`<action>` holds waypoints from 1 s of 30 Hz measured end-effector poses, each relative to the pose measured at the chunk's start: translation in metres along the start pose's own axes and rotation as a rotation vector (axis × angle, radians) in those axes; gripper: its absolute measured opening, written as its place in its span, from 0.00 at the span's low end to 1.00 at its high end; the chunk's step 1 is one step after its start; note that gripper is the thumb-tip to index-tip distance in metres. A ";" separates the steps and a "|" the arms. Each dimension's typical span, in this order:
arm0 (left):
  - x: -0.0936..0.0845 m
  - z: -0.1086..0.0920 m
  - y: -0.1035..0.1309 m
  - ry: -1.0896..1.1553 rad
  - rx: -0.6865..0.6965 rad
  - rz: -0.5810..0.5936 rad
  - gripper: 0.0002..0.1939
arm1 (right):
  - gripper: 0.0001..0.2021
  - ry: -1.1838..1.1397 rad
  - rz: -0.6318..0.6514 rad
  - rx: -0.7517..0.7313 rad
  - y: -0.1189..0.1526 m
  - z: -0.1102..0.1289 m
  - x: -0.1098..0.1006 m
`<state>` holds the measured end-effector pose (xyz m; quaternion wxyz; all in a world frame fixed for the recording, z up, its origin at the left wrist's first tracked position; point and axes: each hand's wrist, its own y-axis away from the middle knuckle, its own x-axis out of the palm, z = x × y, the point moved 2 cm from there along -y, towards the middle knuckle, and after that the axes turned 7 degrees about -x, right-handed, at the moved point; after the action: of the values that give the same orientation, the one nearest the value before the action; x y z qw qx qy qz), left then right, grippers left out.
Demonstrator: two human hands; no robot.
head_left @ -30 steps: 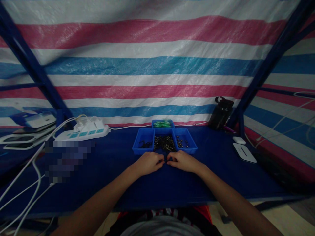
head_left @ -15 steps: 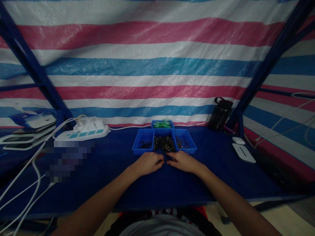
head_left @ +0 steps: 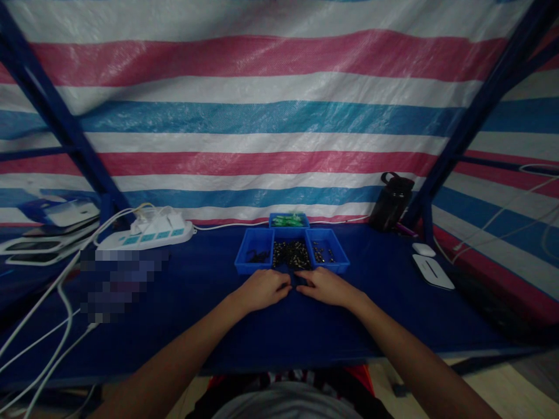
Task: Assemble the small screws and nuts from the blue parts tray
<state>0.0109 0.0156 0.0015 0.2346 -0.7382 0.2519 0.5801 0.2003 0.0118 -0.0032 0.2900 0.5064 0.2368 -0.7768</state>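
Note:
My left hand point(head_left: 265, 289) rests on the dark blue table just in front of the blue bins, its fingers loosely bent and the thumb a little apart. Opposite it lies my right hand point(head_left: 325, 285), with the index finger reaching toward the front edge of the middle bin point(head_left: 292, 269). Nothing shows in either hand, and a small gap separates them. Many small black and brass-coloured parts point(head_left: 292, 254) fill the middle bin. The left bin point(head_left: 243, 259) has some dark pieces, while the right bin point(head_left: 338, 247) has a few shiny metal parts.
Behind the bins stands a smaller blue bin point(head_left: 273, 220) with green-wrapped items point(head_left: 289, 220). On the left are a white power strip point(head_left: 146, 235), cables and stacked devices point(head_left: 48, 238). A black bottle point(head_left: 390, 203), a white case point(head_left: 423, 249) and a white flat device point(head_left: 433, 272) lie right.

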 end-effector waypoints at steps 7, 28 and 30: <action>-0.001 0.000 0.000 0.011 0.000 -0.005 0.07 | 0.20 -0.015 0.001 -0.011 0.000 0.000 0.000; -0.001 0.000 0.000 -0.035 0.007 -0.019 0.10 | 0.10 -0.032 -0.053 -0.028 0.000 0.001 0.000; -0.001 0.000 0.000 -0.047 0.006 -0.024 0.10 | 0.09 -0.031 -0.054 -0.023 0.000 0.001 0.000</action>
<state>0.0106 0.0157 0.0024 0.2498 -0.7266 0.2391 0.5936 0.1997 0.0116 -0.0024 0.2783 0.4845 0.2546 -0.7893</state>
